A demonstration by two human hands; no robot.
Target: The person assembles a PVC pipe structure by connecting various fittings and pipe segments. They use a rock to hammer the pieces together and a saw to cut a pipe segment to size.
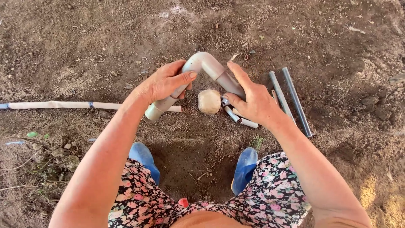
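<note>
I hold a grey plastic pipe elbow (203, 62) above bare soil, its bend pointing away from me. My left hand (162, 82) grips its left leg, thumb lying along the pipe. My right hand (252, 99) wraps the right leg, index finger stretched out along it. Under the elbow, between my hands, a round tan pipe cap (209, 101) lies on the ground. Short white pipe pieces (244, 121) lie just below my right hand.
Two long grey pipes (295, 101) lie side by side on the right. A long pale pipe (55, 104) runs in from the left edge. My blue boots (247, 166) and flowered skirt fill the bottom. Dry twigs and leaves sit at lower left.
</note>
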